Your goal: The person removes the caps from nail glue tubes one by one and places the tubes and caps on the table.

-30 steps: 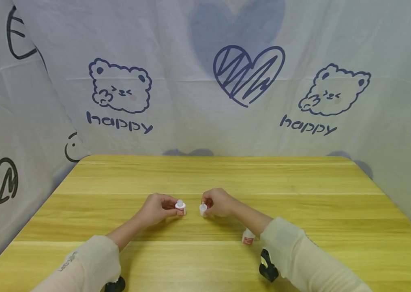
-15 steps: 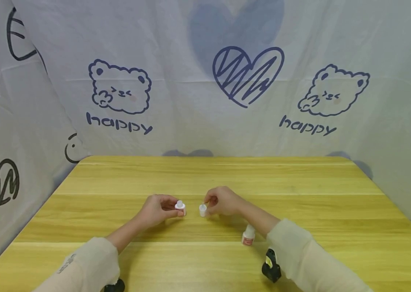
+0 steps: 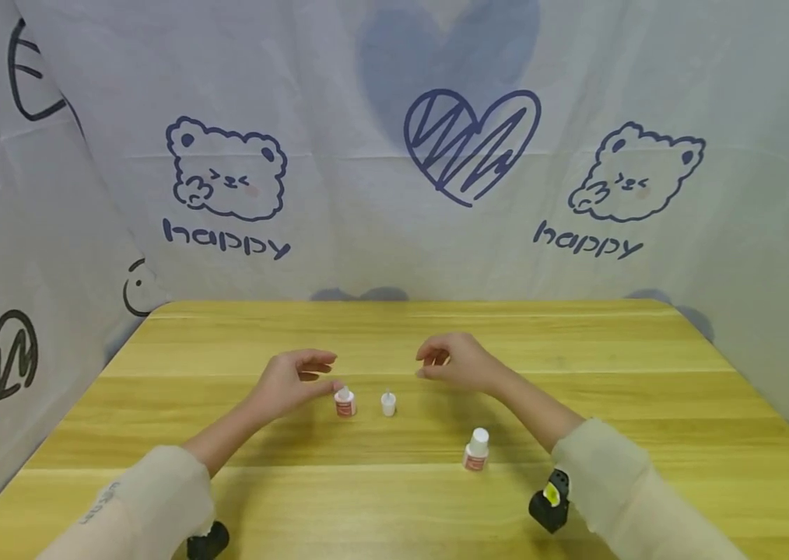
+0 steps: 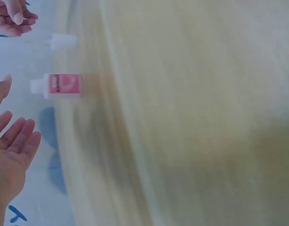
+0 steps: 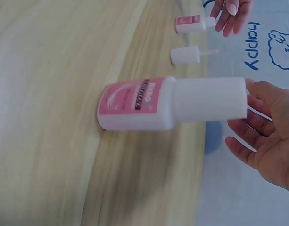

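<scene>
— What do you get from the head view?

— I see the left hand with relaxed fingers holding nothing, the small pink-labelled plastic bottle upright just beside its fingertips. The loose white plastic cap stands just past that, below the right hand, whose loosely curled fingers are empty too.

— And the left wrist view?

— Left fingers are straight, the bottle just off their tips, the cap beyond.

— Right wrist?

— I see a second capped pink-labelled bottle standing on the yellow wooden table close to the relaxed right fingers.
</scene>
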Tool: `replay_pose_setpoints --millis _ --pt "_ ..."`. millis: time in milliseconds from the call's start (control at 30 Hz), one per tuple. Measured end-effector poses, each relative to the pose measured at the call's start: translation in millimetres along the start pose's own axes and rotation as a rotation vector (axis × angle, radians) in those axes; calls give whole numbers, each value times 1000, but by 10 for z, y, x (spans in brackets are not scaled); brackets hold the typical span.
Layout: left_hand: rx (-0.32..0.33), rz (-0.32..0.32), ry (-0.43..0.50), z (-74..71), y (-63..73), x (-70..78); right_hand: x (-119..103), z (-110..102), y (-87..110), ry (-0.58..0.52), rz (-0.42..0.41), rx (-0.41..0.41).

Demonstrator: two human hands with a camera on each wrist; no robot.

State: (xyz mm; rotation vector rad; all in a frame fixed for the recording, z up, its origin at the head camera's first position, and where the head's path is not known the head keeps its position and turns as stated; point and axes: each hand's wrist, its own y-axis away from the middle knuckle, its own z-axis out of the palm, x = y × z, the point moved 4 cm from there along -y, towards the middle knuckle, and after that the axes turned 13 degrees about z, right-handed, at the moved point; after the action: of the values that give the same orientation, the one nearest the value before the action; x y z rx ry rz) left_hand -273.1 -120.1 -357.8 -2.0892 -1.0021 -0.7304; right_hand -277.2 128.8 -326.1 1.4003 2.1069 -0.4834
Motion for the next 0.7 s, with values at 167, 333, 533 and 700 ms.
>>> replay_pose_setpoints --millis 167,333,533,700 --pt "4 8 28 -40 -32 137 38 -101 79 -20 11 22" --pt "6 29 66 -35 -57 257 61 -165 162 -8 -2 54" --pt "-12 63 107 48 -58 414 100 -213 304 -31 -5 76" --pt "-38 85 137 159 -27 507 136 -236 415 -48 1 118"
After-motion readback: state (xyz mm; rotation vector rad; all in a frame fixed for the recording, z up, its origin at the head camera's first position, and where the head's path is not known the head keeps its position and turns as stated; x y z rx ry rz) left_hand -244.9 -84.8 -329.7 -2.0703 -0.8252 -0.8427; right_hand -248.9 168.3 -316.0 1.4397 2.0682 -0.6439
